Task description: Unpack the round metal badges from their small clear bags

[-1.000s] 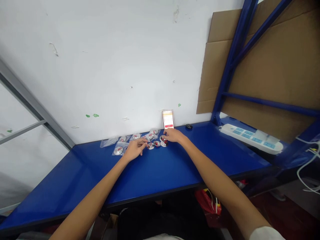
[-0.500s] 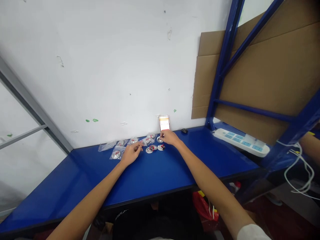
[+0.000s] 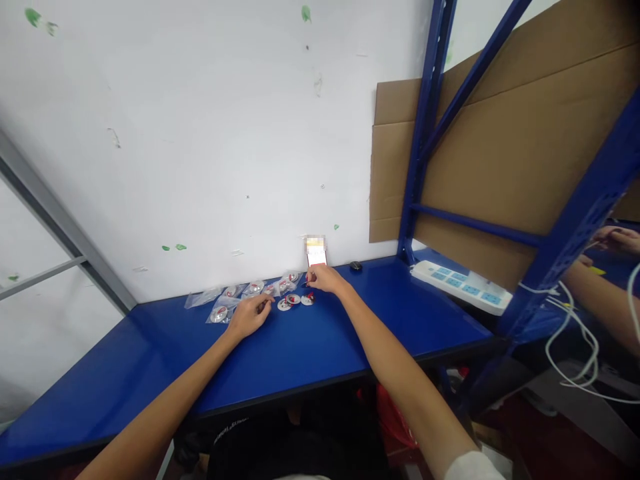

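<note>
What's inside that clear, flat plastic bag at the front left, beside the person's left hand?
The clear, flat plastic bag holds a round, silvery, shiny disc with a red part showing on it. The disc hides its own underside and anything directly beneath it.

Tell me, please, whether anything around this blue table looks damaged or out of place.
The white wall looks marred: green patches and scuffs break its plain surface. At right, a white cord hangs in untidy loops.

At nine o'clock a grey metal beam [image 3: 57, 217] slants along the white wall [image 3: 210, 133]; at two, brown cardboard [image 3: 500, 160] stands behind a blue rack [image 3: 434, 53]. A white power strip [image 3: 457, 285] lies toward three o'clock.
</note>
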Tool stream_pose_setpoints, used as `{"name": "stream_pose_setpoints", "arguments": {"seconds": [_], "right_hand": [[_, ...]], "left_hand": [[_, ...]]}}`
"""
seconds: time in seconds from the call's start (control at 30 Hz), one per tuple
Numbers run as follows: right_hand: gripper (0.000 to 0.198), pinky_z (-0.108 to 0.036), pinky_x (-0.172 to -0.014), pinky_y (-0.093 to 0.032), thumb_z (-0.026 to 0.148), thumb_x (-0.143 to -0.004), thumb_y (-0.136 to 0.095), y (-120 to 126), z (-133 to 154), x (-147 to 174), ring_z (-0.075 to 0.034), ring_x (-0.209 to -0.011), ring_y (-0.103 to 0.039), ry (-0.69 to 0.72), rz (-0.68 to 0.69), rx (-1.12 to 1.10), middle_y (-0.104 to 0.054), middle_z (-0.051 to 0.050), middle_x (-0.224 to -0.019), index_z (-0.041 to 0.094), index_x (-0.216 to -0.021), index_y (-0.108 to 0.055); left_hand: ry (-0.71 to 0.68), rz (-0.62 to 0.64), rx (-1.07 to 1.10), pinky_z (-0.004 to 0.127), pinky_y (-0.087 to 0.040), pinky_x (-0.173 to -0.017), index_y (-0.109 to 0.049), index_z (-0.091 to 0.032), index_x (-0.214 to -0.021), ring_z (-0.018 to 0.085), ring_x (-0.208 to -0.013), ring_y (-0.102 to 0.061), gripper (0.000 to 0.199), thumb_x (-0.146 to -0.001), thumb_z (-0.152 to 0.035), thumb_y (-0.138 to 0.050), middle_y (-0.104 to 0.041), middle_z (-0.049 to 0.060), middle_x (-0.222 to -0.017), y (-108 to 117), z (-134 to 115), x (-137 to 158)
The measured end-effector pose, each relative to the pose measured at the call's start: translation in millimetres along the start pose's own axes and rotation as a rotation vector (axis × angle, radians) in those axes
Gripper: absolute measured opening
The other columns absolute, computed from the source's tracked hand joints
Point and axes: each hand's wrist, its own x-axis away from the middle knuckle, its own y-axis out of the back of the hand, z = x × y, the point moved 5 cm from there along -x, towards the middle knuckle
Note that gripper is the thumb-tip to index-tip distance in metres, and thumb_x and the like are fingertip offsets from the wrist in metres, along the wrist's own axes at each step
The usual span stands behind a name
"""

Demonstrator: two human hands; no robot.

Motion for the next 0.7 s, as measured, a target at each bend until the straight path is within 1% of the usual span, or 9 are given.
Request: {"name": "stream_pose_setpoints", "arguments": {"seconds": [0.13, 0.23, 0.37, 0.47, 0.57, 0.7], "right_hand": [[0.017, -0.021, -0.064, -0.039, 0.02, -0.081, -0.087, -1.7, -3.7, 0.1, -0.014, -0.082, -0.068, -0.008, 0.082, 0.008, -0.077, -0.001, -0.095, 0.019, -0.092, -0.073], [0.021, -0.021, -0.065, -0.042, 0.017, -0.079, -0.087, -2.8, -3.3, 1.5, -0.014, -0.085, -0.069, -0.015, 0.123, -0.014, -0.077, 0.0, -0.098, 0.02, -0.095, -0.074], [0.023, -0.021, -0.071, -0.048, 0.011, -0.078, -0.083, -0.8, 1.8, 5.0, -0.015, -0.09, -0.071, 0.006, 0.152, -0.093, -0.078, -0.002, -0.102, 0.019, -0.099, -0.076], [0.023, -0.022, -0.075, -0.051, 0.01, -0.079, -0.08, 0.9, 4.3, 6.5, -0.017, -0.096, -0.073, 0.011, 0.19, -0.122, -0.08, -0.004, -0.105, 0.019, -0.1, -0.078], [0.02, -0.022, -0.077, -0.052, 0.013, -0.083, -0.078, 2.0, 3.6, 5.5, -0.018, -0.097, -0.074, 0.001, 0.203, -0.113, -0.081, -0.004, -0.105, 0.021, -0.102, -0.081], [0.015, -0.023, -0.075, -0.052, 0.02, -0.087, -0.075, 1.2, 1.2, 2.4, -0.018, -0.094, -0.075, -0.006, 0.149, -0.044, -0.081, -0.004, -0.106, 0.022, -0.1, -0.081]], "left_hand": [[0.024, -0.002, 0.013, 0.031, -0.046, -0.068, -0.074, -0.023, -0.1, 0.021, -0.065, -0.063, 0.027, -0.096, -0.036, -0.05, -0.071, 0.003, -0.073, 0.8, -0.9, -0.1], [0.033, -0.003, 0.004, 0.031, -0.046, -0.068, -0.073, -0.024, -0.1, 0.021, -0.066, -0.063, 0.026, -0.096, -0.036, -0.05, -0.07, 0.003, -0.073, -0.1, 0.9, -0.5], [0.033, -0.014, -0.023, 0.031, -0.045, -0.069, -0.073, -0.025, -0.099, 0.021, -0.066, -0.064, 0.024, -0.096, -0.035, -0.051, -0.071, 0.002, -0.075, -0.7, 4.1, 0.1], [0.029, -0.027, -0.025, 0.031, -0.044, -0.069, -0.073, -0.025, -0.099, 0.021, -0.066, -0.064, 0.022, -0.096, -0.032, -0.052, -0.071, 0.001, -0.075, -0.1, 5.7, 0.6], [0.038, -0.029, -0.039, 0.031, -0.044, -0.068, -0.073, -0.025, -0.099, 0.021, -0.065, -0.064, 0.022, -0.097, -0.032, -0.052, -0.071, 0.001, -0.074, -0.3, 7.3, 0.4], [0.031, -0.014, -0.065, 0.031, -0.044, -0.068, -0.072, -0.024, -0.1, 0.021, -0.066, -0.065, 0.022, -0.097, -0.031, -0.052, -0.071, 0.001, -0.075, -2.2, 8.1, 0.2]]}}
